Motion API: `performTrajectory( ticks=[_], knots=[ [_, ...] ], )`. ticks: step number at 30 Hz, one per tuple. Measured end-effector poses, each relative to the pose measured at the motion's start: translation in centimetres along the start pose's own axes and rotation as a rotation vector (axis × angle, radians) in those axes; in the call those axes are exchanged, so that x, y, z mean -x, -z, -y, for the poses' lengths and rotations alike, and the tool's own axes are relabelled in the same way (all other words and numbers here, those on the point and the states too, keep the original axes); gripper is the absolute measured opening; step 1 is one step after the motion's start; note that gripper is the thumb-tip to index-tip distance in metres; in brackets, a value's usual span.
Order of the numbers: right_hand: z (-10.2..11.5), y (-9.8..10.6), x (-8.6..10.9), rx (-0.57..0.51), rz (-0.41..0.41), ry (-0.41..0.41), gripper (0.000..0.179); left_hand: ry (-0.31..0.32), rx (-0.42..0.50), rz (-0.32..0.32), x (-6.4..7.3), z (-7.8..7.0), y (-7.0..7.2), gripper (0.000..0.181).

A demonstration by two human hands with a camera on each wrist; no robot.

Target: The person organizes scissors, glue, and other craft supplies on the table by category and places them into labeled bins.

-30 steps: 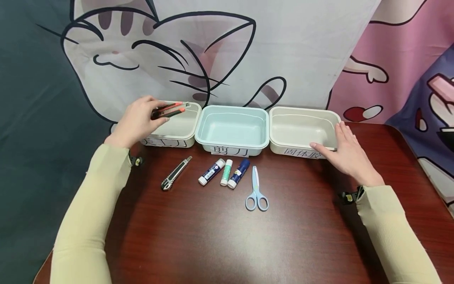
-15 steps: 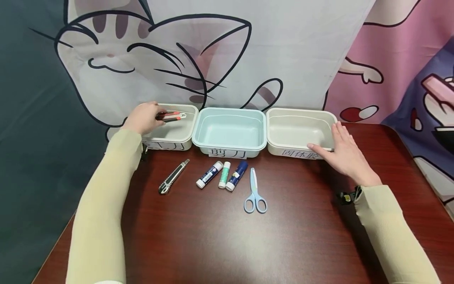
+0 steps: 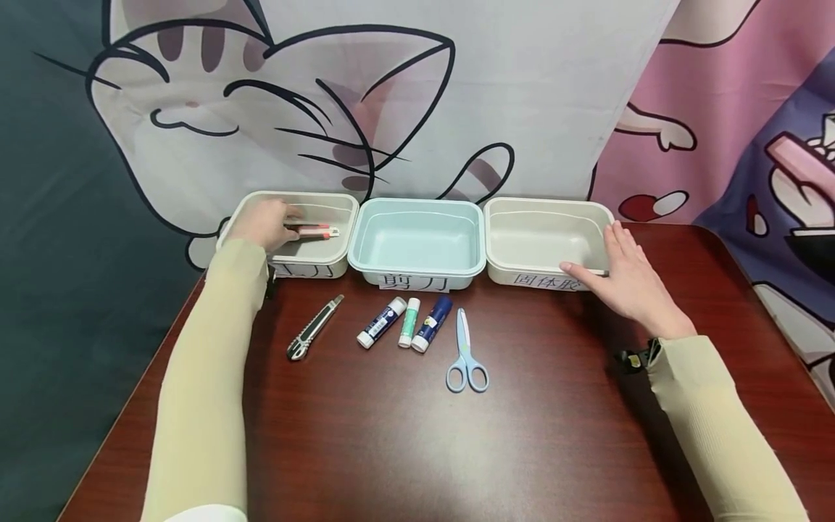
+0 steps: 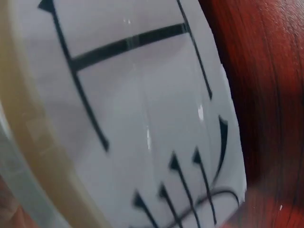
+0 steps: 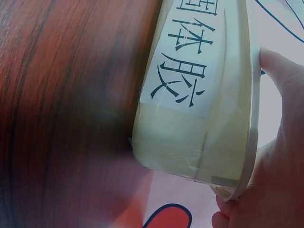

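In the head view my left hand (image 3: 264, 223) reaches into the left cream bin (image 3: 339, 262). Its fingers are round the near end of a red-and-black utility knife (image 3: 316, 231), low inside that bin; the hand is slightly blurred. My right hand (image 3: 629, 283) rests with straight fingers on the right end of the right cream bin (image 3: 502, 272), thumb along the front rim. The right wrist view shows that thumb (image 5: 273, 61) at the rim. In the left wrist view the left bin's paper label (image 4: 152, 104) fills most of the picture, and the knife is hidden.
Between the cream bins stands a light blue bin (image 3: 417, 279). On the dark red table (image 3: 391, 435) lie a silver-and-black utility knife (image 3: 314, 330), a dark blue glue stick (image 3: 381, 323), a green one (image 3: 409, 323), another blue one (image 3: 432, 325) and light blue scissors (image 3: 466, 359). A cartoon curtain hangs behind.
My left hand has lowered the red-and-black utility knife from above the left bin's rim down into the bin. The right hand has stayed at its bin, and the view has shifted slightly.
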State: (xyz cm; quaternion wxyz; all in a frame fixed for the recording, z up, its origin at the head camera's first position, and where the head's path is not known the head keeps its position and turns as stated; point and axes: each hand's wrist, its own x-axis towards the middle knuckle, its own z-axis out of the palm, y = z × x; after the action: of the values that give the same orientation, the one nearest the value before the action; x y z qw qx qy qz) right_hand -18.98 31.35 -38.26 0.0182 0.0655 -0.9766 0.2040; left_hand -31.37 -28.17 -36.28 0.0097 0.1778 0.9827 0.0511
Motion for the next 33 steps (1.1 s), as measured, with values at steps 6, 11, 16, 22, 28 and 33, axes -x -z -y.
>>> performTrajectory(
  ticks=[6,11,16,22,28,33],
  knots=[
    [0.2,0.3,0.0,0.002,-0.001,0.006,0.107,0.029,0.059,0.004,0.3,-0.4,1.0,0.048],
    [0.2,0.5,-0.1,0.004,-0.002,0.004,0.107,0.076,0.119,-0.016,0.4,-1.4,3.0,0.060],
    [0.1,0.5,-0.1,0.003,0.010,-0.012,0.108,0.090,0.167,-0.056,1.0,-2.3,4.9,0.070],
    [-0.1,0.1,0.0,0.016,0.002,0.006,0.108,0.072,0.158,-0.114,2.4,-3.6,5.5,0.078],
    [-0.2,-0.1,-0.2,0.060,-0.004,0.027,0.107,0.027,0.134,-0.187,4.0,-5.1,4.9,0.083],
    [-0.1,-0.1,-0.2,0.085,0.001,0.032,0.106,-0.018,0.125,-0.239,5.2,-6.4,4.4,0.090]
  ],
)
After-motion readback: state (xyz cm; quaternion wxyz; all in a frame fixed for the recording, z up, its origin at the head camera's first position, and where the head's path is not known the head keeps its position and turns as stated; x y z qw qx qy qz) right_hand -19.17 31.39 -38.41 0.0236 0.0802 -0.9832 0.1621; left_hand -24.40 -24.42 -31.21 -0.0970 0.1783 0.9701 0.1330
